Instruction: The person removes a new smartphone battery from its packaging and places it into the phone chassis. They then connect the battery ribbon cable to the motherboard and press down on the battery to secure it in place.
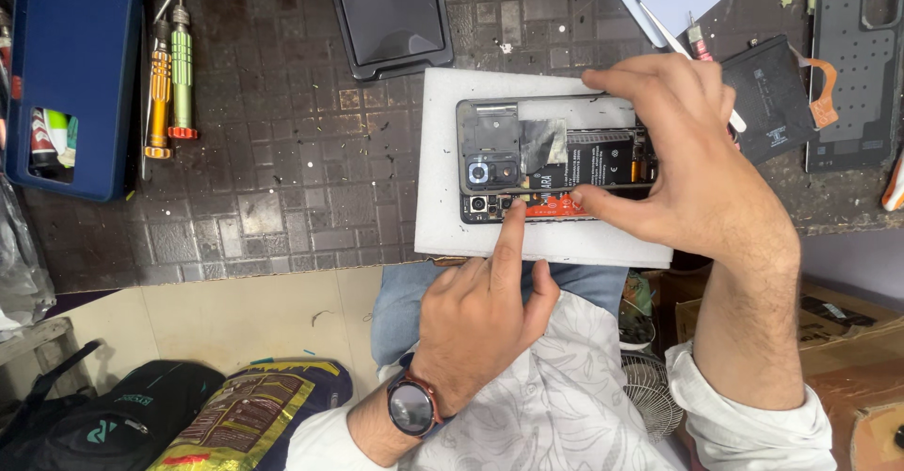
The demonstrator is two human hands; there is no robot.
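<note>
The left hand [476, 316], a dark watch [412, 406] on its wrist, is curled loosely with only the index finger stretched out, its tip pressed on the near long edge of an opened phone [551, 160]; nothing is gripped by it. The right hand [692, 160] is arched over the phone's right half, thumb set against the near edge and fingers laid over the far edge, so the body is pinched across its width; a thin white tool [664, 33] seems to be tucked behind the fingers, though that is not clearly shown. The phone is laid back-open on a white foam pad [443, 217], its long axis running left to right across the person, camera end to the left, directly ahead of both hands, with the right hand nearer its middle. Beyond, on the dark tiled bench [282, 151], a loose battery [772, 99], a back cover [862, 66], a phone tray [391, 14], screwdrivers [169, 75] and a blue case [71, 75] are spread.
</note>
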